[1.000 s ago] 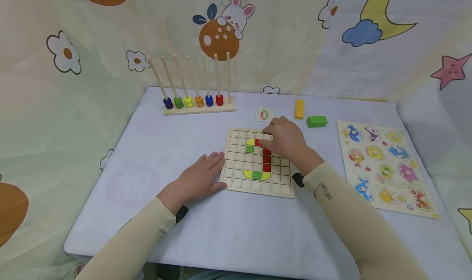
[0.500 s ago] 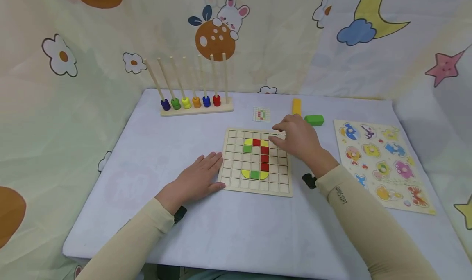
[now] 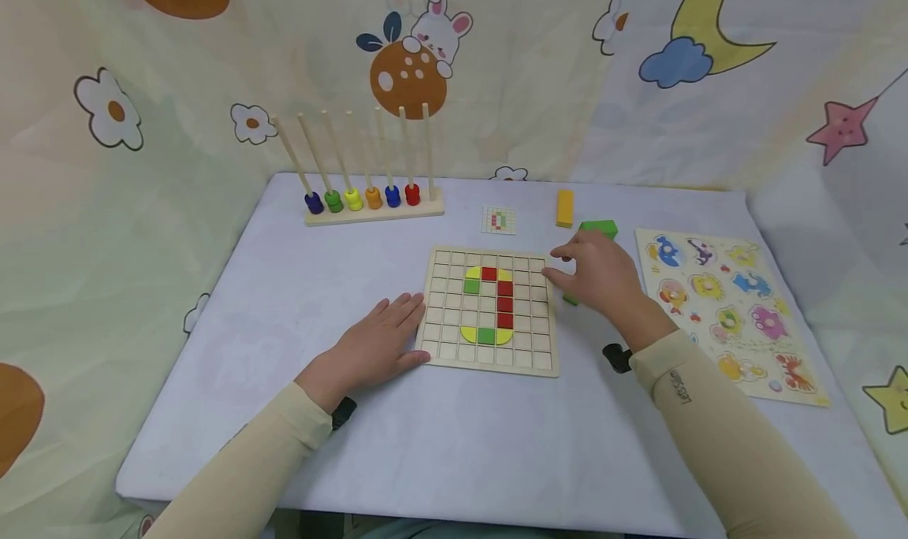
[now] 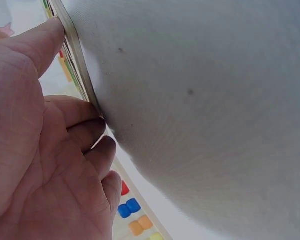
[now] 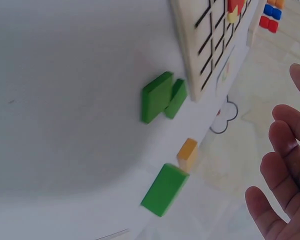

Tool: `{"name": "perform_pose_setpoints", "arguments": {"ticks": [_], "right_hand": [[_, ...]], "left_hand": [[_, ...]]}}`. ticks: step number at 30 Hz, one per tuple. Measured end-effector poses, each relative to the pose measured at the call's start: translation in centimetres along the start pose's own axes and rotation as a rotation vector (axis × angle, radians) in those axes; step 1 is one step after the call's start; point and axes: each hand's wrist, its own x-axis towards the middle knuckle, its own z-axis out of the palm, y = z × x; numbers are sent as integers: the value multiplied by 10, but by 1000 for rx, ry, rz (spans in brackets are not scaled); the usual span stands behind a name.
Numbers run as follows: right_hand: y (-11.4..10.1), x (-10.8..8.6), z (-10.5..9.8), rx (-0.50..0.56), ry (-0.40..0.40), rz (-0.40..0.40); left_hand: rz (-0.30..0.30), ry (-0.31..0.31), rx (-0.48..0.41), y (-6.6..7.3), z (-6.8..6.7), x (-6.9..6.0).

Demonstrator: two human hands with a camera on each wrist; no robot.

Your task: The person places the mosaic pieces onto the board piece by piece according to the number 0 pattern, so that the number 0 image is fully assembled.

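A wooden grid board point(image 3: 525, 358) lies mid-table with red tiles point(image 3: 504, 304), green tiles point(image 3: 485, 336) and rounded yellow tiles point(image 3: 469, 335) forming a broken ring. My left hand point(image 3: 372, 351) lies flat on the table, fingertips and thumb touching the board's left edge. My right hand point(image 3: 601, 277) hovers just right of the board, fingers loosely bent, thumb and index apart, nothing held. Below it, two loose green tiles point(image 5: 157, 97) lie by the board's edge in the right wrist view; the head view shows only a corner of them.
Behind the board lies a small pattern card point(image 3: 499, 221). Back right are a yellow block point(image 3: 564, 208) and a green block point(image 3: 600, 228), partly covered by my right hand. An animal puzzle board point(image 3: 691, 291) lies right. A peg rack point(image 3: 372, 214) with beads stands back left.
My right hand has moved right, from the upper part of the tile ring to beyond the board's right edge. A yellow tile now shows at the ring's upper right. My left hand stays put.
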Motion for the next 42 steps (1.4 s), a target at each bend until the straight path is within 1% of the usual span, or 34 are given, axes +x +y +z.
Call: {"name": "perform_pose_setpoints", "arguments": {"ticks": [7, 13, 17, 23, 28, 35, 42], "right_hand": [[21, -10, 7, 7, 2, 23], [33, -15, 11, -23, -42, 62], [40, -17, 14, -28, -79, 70], [44, -18, 18, -26, -139, 88], [46, -18, 20, -43, -183, 85], [46, -17, 26, -70, -195, 70], [47, -16, 31, -77, -203, 79]], "left_hand": [[-2, -5, 5, -2, 2, 1], [-7, -13, 1, -1, 0, 0], [-7, -17, -9, 0, -2, -1], [-6, -14, -16, 0, -1, -1], [0, -10, -14, 0, -1, -1], [3, -12, -8, 0, -2, 0], [9, -11, -11, 0, -3, 0]]}}
